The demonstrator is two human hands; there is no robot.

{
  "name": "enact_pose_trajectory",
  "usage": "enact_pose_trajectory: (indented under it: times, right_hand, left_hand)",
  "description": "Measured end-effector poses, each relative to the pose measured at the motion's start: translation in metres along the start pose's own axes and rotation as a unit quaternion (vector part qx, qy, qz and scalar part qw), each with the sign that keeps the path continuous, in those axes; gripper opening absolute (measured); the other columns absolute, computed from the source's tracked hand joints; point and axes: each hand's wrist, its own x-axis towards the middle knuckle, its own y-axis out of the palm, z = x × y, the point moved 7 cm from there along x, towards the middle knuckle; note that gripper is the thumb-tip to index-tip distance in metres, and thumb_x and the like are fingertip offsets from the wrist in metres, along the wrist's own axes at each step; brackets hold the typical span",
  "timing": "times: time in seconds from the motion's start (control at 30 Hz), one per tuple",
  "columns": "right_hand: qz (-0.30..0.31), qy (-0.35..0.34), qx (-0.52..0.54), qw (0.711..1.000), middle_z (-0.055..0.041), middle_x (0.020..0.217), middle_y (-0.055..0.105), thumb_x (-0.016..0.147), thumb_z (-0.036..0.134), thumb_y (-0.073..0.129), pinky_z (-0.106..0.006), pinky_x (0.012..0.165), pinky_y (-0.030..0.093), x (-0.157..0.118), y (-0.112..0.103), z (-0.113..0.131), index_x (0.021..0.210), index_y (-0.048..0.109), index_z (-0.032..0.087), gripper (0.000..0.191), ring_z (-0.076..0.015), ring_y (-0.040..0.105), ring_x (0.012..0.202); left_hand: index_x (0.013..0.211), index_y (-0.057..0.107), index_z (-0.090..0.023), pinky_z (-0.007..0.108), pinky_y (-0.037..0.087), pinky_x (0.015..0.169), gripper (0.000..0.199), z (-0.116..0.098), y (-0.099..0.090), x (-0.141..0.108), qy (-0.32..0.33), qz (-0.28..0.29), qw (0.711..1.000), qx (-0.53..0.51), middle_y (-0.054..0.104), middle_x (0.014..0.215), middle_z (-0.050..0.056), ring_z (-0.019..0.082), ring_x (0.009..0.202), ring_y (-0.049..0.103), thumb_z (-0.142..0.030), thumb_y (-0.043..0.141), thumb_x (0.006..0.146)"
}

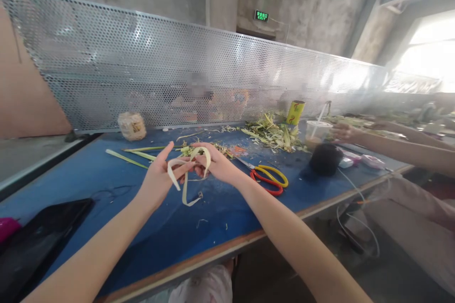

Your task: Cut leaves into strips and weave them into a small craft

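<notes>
Over the blue table, my left hand [164, 174] and my right hand [213, 161] come together on a pale, looped plant strip [185, 191]. The left fingers are closed on the strip, with the thumb pointing up. My right fingers bend around its upper loop, and their tips are partly hidden. One strip end hangs toward the tabletop, curling at its tip. Green stalks [130, 158] lie just behind my left hand. To the right of my right hand rest scissors [267, 177] with one red and one yellow handle, their blades pointing toward it.
Leaf scraps [275, 133] are heaped at the back, near a yellow can [295, 112]. A lidded cup with a straw [317, 132] and a black object [325, 160] stand right. A wrapped roll [131, 126] sits back left; a dark tablet-like slab [46, 241] lies front left. A co-worker's arm [391, 144] reaches in.
</notes>
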Motion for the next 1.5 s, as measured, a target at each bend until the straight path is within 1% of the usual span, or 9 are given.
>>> enact_pose_trajectory:
  times: [0.4, 0.57, 0.67, 0.77, 0.9, 1.07, 1.3, 1.4, 1.5]
  right_hand:
    - [-0.006, 0.048, -0.077, 0.996, 0.0082, 0.053, 0.047, 0.069, 0.030, 0.062, -0.017, 0.040, 0.030, -0.003, -0.005, -0.001, 0.114, 0.035, 0.017, 0.054, -0.0045, 0.038, 0.041]
    - [0.016, 0.005, -0.136, 0.991, 0.0073, 0.054, 0.045, 0.070, 0.026, 0.061, -0.020, 0.048, 0.036, -0.005, -0.005, 0.001, 0.118, 0.040, 0.019, 0.053, -0.0072, 0.044, 0.048]
    - [-0.006, -0.054, -0.212, 0.976, 0.0017, 0.067, 0.053, 0.071, 0.025, 0.059, -0.025, 0.064, 0.042, -0.005, -0.007, 0.008, 0.111, 0.052, 0.022, 0.041, -0.0107, 0.051, 0.065]
    - [-0.052, -0.112, -0.272, 0.954, -0.0032, 0.085, 0.056, 0.072, 0.024, 0.058, -0.029, 0.078, 0.040, -0.006, -0.010, 0.019, 0.087, 0.066, 0.023, 0.017, -0.0139, 0.052, 0.082]
    - [-0.105, -0.143, -0.262, 0.949, -0.0032, 0.087, 0.056, 0.070, 0.024, 0.060, -0.028, 0.079, 0.040, -0.007, -0.018, 0.027, 0.073, 0.069, 0.024, 0.010, -0.0138, 0.052, 0.082]
    - [-0.094, -0.073, -0.166, 0.979, -0.0017, 0.067, 0.061, 0.077, 0.029, 0.049, -0.024, 0.066, 0.042, -0.003, -0.022, 0.016, 0.072, 0.069, 0.018, 0.024, -0.0124, 0.055, 0.067]
    - [-0.134, 0.060, -0.144, 0.979, -0.0017, 0.052, 0.056, 0.080, 0.039, 0.039, -0.020, 0.051, 0.036, 0.000, -0.030, -0.007, 0.059, 0.062, 0.012, 0.041, -0.0084, 0.047, 0.048]
    - [-0.119, 0.108, -0.227, 0.961, 0.0015, 0.045, 0.047, 0.081, 0.041, 0.038, -0.021, 0.047, 0.031, -0.002, -0.030, -0.014, 0.053, 0.057, 0.013, 0.044, -0.0074, 0.040, 0.043]
    - [-0.140, 0.062, -0.366, 0.918, 0.0028, 0.043, 0.040, 0.078, 0.041, 0.043, -0.021, 0.048, 0.029, -0.005, -0.032, -0.004, 0.047, 0.049, 0.015, 0.042, -0.0078, 0.037, 0.044]
  left_hand:
    - [0.136, 0.009, -0.010, 0.020, 0.040, 0.038, 0.103, -0.004, 0.002, 0.001, -0.009, 0.020, 1.000, 0.008, 0.062, 0.062, -0.001, 0.008, 0.040, 0.050, -0.014, 0.071, 0.054]
    - [0.136, -0.001, -0.010, 0.018, 0.037, 0.035, 0.110, -0.001, 0.002, 0.001, -0.016, 0.040, 0.999, 0.031, 0.061, 0.056, -0.003, 0.008, 0.038, 0.048, -0.014, 0.072, 0.054]
    - [0.136, 0.000, -0.010, 0.020, 0.038, 0.036, 0.108, 0.003, 0.003, -0.001, -0.030, 0.052, 0.997, 0.040, 0.063, 0.057, -0.002, 0.009, 0.037, 0.048, -0.016, 0.071, 0.055]
    - [0.136, -0.001, -0.009, 0.020, 0.039, 0.039, 0.108, 0.002, 0.005, -0.001, -0.014, 0.057, 0.997, 0.059, 0.064, 0.060, 0.000, 0.010, 0.041, 0.051, -0.016, 0.070, 0.056]
    - [0.136, -0.005, -0.008, 0.020, 0.039, 0.039, 0.110, 0.003, 0.010, -0.004, -0.020, 0.072, 0.995, 0.065, 0.065, 0.063, 0.001, 0.011, 0.045, 0.053, -0.016, 0.070, 0.056]
    - [0.137, 0.001, -0.015, 0.023, 0.044, 0.044, 0.112, 0.003, 0.019, -0.007, -0.023, 0.112, 0.993, 0.023, 0.066, 0.074, 0.004, 0.014, 0.054, 0.058, -0.013, 0.073, 0.051]
    - [0.136, 0.004, -0.016, 0.024, 0.045, 0.047, 0.099, 0.005, 0.020, -0.010, -0.027, 0.137, 0.989, 0.039, 0.066, 0.084, 0.007, 0.008, 0.046, 0.052, -0.018, 0.069, 0.061]
    - [0.136, 0.005, -0.012, 0.024, 0.044, 0.045, 0.096, 0.006, 0.020, -0.009, -0.034, 0.126, 0.991, 0.035, 0.066, 0.080, 0.009, 0.013, 0.054, 0.058, -0.021, 0.067, 0.064]
    - [0.135, 0.012, -0.009, 0.023, 0.043, 0.042, 0.093, 0.007, 0.015, -0.007, -0.052, 0.082, 0.995, -0.022, 0.067, 0.078, 0.011, 0.020, 0.066, 0.062, -0.019, 0.069, 0.062]
